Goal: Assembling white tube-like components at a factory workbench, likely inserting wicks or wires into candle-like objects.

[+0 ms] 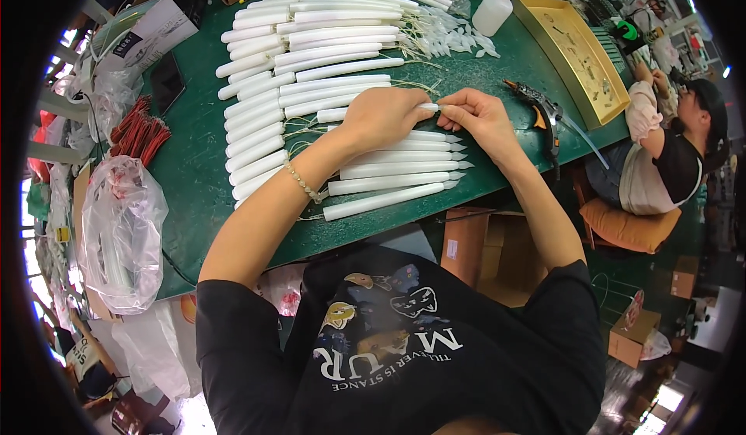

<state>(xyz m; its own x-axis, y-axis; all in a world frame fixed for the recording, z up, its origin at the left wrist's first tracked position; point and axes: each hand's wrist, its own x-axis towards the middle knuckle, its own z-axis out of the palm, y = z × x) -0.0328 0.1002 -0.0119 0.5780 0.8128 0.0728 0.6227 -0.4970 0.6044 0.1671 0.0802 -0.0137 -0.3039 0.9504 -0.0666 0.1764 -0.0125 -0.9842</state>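
My left hand (pixel 387 116) is closed around a white candle-shaped stick (pixel 332 115), whose end points toward my right hand. The fingers of my right hand (pixel 475 118) pinch at that end; what small piece they hold is hidden. Below my hands lie several finished-looking white candle sticks (pixel 396 171) with pointed translucent flame tips (pixel 458 156). Beyond and to the left, rows of plain white sticks (pixel 334 27) are laid out, many with thin wires (pixel 416 85) trailing from their ends. A heap of loose clear flame tips (pixel 466 39) sits at the far side.
A black glue gun (pixel 549 120) rests right of my hands, near a gold box lid (pixel 528 27) and a white squeeze bottle (pixel 492 14). At left are a phone (pixel 167 82), red wires (pixel 140 132) and a plastic bag (pixel 123 233). Another person (pixel 660 132) sits at the right.
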